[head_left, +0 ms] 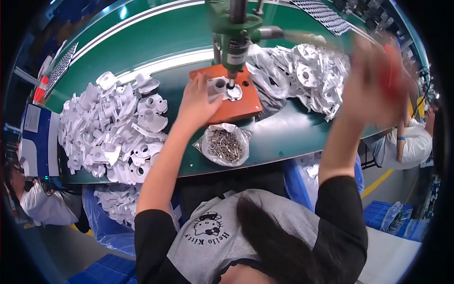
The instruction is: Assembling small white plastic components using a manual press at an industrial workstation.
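My left hand (197,102) grips a white plastic part (232,93) with a round collar, its thumb and fingers on the near-left side. The part sits on an orange fixture block (227,112). Directly above it is the green arbor press (236,47), its rod tip down at the part. At the right my right hand (366,85) is raised and smeared by motion, closed around the red grip (393,71) of the press lever. The lever (307,40) is blurred too. Just in front of the block stands a plastic-lined bowl of small metal pins (224,146).
A big heap of white plastic parts (111,128) covers the table's left side. Another heap (312,75) lies right of the press beside clear plastic bags (267,71). Blue lined bins (111,232) stand below the table edge. Other people (404,144) sit at both sides.
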`<state>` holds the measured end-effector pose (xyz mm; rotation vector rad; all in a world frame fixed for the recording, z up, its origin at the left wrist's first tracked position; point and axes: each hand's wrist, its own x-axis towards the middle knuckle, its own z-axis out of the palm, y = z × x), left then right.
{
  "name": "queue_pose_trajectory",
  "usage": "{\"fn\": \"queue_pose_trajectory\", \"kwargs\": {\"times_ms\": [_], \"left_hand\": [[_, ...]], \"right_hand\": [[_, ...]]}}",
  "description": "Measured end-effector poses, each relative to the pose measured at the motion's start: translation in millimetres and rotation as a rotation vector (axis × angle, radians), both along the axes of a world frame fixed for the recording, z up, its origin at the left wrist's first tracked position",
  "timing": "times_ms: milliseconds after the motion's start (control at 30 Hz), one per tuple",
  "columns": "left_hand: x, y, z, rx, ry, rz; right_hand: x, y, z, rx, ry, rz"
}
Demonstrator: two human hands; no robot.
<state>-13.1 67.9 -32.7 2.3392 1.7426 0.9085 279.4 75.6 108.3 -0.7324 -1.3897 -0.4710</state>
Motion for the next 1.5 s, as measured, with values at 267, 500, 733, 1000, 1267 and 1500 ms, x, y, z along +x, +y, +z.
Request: {"fn": "queue_pose_trajectory", "kwargs": {"times_ms": [267,500,733,1000,1267,1500], "left_hand": [[-4,27,69,-0.375,0.328,-0.093],[-51,99,60,-0.182,0.064,0.308],[-66,-9,86,-0.377,0.303,0.196],[-71,-169,24,-0.381,0.491,0.428],[-69,-172,14,-0.313,0.215,0.450],[-68,-162,-1,-0.126,-0.083,0.342]], "right_hand": [[-113,139,62,-1.036,0.474,1.052],[27,72,-36,-0.952,-0.432,0.268],[66,45,-87,-1.066,-1.210,-0.287],[66,57,-85,-0.968,-1.104,-0.160],[84,66,-75,-0.899,-0.280,0.299],[14,-15,-91,-0.942,0.207,0.705]]}}
